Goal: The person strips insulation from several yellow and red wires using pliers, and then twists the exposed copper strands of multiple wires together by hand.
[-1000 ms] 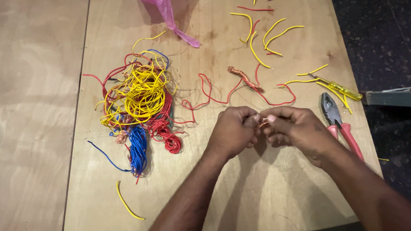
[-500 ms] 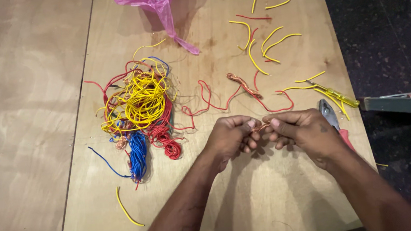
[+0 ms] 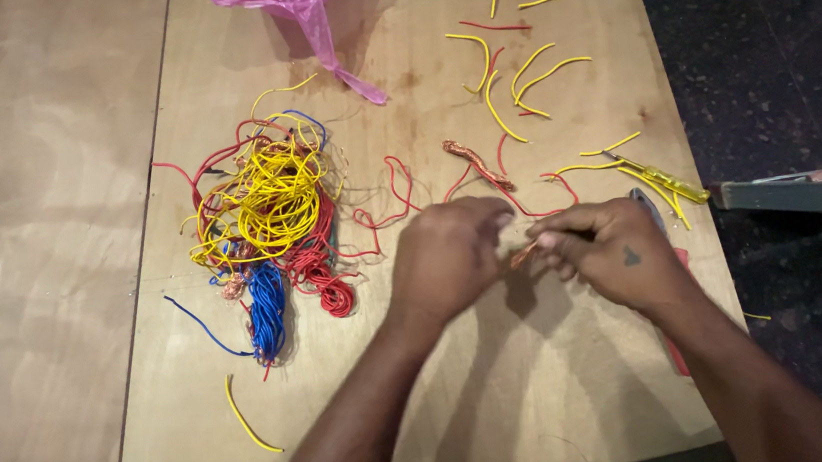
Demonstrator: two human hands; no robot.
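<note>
My left hand (image 3: 449, 257) and my right hand (image 3: 609, 252) meet over the front middle of the plywood table (image 3: 507, 392). Both pinch a short piece of bare copper wire (image 3: 522, 253) between the fingertips, and a red wire (image 3: 520, 212) runs away from the hands toward the back. A twisted copper strand (image 3: 477, 164) lies just beyond them. Left of my left hand sits a tangle of yellow wire (image 3: 267, 200), red wire coils (image 3: 320, 275) and a blue wire bundle (image 3: 266, 310).
Red-handled pliers (image 3: 674, 266) lie partly under my right wrist. A yellow screwdriver (image 3: 662, 177) and several cut yellow wire pieces (image 3: 527, 74) lie at the back right. A pink plastic bag (image 3: 293, 1) is at the back. The table's right edge drops to a dark floor.
The hands have drawn slightly apart and shifted a little toward me, with the copper wire now showing between the fingertips. The view has tilted down a little.
</note>
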